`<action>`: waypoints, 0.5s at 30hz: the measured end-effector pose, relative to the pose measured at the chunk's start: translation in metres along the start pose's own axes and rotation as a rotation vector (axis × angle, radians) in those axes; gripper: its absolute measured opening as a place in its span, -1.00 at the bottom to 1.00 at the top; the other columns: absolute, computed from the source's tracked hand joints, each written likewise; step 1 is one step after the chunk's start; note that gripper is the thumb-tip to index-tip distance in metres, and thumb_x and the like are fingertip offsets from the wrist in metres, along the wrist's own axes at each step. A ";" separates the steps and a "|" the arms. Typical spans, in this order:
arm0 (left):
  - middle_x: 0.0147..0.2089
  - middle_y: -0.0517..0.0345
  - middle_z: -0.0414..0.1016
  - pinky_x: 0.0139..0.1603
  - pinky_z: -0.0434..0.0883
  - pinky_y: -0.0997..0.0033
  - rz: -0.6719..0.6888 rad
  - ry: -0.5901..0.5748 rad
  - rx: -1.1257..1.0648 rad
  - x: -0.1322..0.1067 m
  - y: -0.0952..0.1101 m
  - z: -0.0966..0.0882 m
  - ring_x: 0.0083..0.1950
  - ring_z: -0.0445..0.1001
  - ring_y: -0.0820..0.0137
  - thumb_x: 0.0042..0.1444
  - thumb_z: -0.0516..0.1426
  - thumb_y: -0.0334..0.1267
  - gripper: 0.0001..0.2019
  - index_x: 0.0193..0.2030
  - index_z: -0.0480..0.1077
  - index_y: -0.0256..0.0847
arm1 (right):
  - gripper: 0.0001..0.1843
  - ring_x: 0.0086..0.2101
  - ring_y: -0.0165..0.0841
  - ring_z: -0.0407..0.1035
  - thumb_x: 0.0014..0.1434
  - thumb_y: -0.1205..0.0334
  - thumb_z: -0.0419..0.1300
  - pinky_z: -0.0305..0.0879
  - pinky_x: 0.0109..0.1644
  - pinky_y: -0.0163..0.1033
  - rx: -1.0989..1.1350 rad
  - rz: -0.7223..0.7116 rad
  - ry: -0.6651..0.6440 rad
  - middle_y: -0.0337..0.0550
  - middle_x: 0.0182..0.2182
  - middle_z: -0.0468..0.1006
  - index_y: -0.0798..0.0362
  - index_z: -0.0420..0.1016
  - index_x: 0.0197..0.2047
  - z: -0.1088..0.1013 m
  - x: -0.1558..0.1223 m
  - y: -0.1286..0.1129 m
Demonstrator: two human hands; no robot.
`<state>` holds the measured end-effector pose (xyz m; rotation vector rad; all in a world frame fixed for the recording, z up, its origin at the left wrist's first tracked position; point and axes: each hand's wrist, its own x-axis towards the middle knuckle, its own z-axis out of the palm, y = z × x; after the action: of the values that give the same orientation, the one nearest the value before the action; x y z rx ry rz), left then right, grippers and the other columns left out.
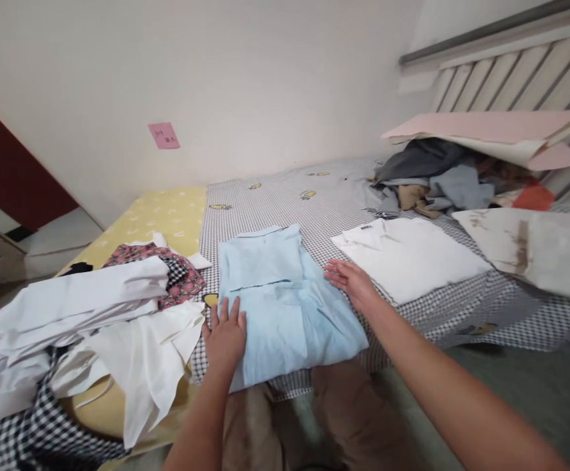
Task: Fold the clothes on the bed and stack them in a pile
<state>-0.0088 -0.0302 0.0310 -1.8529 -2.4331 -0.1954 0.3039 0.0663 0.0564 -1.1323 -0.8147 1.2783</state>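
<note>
A light blue shirt (pixel 275 320) lies partly folded on the checked bedsheet (pixel 275 196), its upper part turned over and its lower end at the bed's front edge. My left hand (pixel 226 330) rests on the shirt's left edge, fingers spread. Beside the right edge, my right hand (pixel 351 280) is held with its fingers stretched out, close to the cloth; whether it touches is hard to tell. Neither hand grips anything. To the right of the shirt lies a folded white shirt (pixel 412 252) with a dark label at its collar.
At left is a heap with white garments (pixel 137 353), a red floral cloth (pixel 186 288) and black-and-white checked cloth (pixel 34 432). Dark and grey clothes (pixel 432 163) lie at right under pink card (pixel 491 127), near a stained pale cloth (pixel 550 248). A white wall (pixel 275 78) stands behind.
</note>
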 end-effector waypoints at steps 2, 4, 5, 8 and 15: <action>0.55 0.10 0.07 0.42 0.11 -0.33 -0.001 -0.001 -0.003 0.000 0.000 -0.001 0.54 0.01 -0.01 0.40 -0.18 -0.07 -0.46 0.47 0.11 0.03 | -0.84 -0.33 -0.33 0.58 0.05 0.21 0.25 0.47 -0.31 -0.28 0.008 -0.054 0.090 -0.15 -0.30 0.68 -0.02 0.56 -0.24 -0.009 -0.001 -0.005; 0.55 0.11 0.08 0.42 0.10 -0.32 -0.011 -0.010 -0.002 0.000 0.001 -0.002 0.54 0.01 -0.01 0.40 -0.18 -0.06 -0.46 0.47 0.10 0.04 | -0.84 -0.42 -0.40 0.52 0.02 0.23 0.24 0.40 -0.40 -0.35 0.025 -0.103 0.162 -0.24 -0.38 0.63 -0.03 0.53 -0.26 -0.015 -0.007 -0.007; 0.55 0.12 0.07 0.42 0.11 -0.31 -0.016 -0.014 -0.002 0.000 0.001 -0.003 0.54 0.01 -0.01 0.40 -0.18 -0.06 -0.46 0.47 0.10 0.04 | -0.83 -0.47 -0.44 0.48 0.00 0.24 0.24 0.34 -0.46 -0.39 0.031 -0.128 0.190 -0.28 -0.43 0.60 -0.02 0.52 -0.26 -0.016 -0.012 -0.008; 0.55 0.13 0.06 0.43 0.10 -0.29 -0.026 -0.033 -0.006 0.001 0.001 -0.003 0.55 -0.02 0.01 0.40 -0.20 -0.05 -0.46 0.48 0.08 0.05 | -0.78 -0.61 -0.51 0.30 -0.01 0.20 0.24 0.13 -0.60 -0.44 -0.001 -0.216 0.163 -0.36 -0.54 0.48 0.00 0.55 -0.24 -0.014 -0.030 -0.009; 0.55 0.13 0.05 0.42 0.11 -0.29 -0.017 -0.006 0.010 0.001 0.001 -0.002 0.55 -0.02 0.00 0.40 -0.22 -0.05 -0.46 0.48 0.09 0.04 | -0.71 -0.56 -0.47 0.38 0.07 0.17 0.24 0.16 -0.60 -0.42 -0.441 0.034 -0.354 -0.27 -0.43 0.57 0.01 0.59 -0.11 0.004 -0.043 0.012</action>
<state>-0.0078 -0.0290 0.0328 -1.8319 -2.4501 -0.1784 0.2893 0.0240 0.0511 -1.2821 -1.3967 1.3870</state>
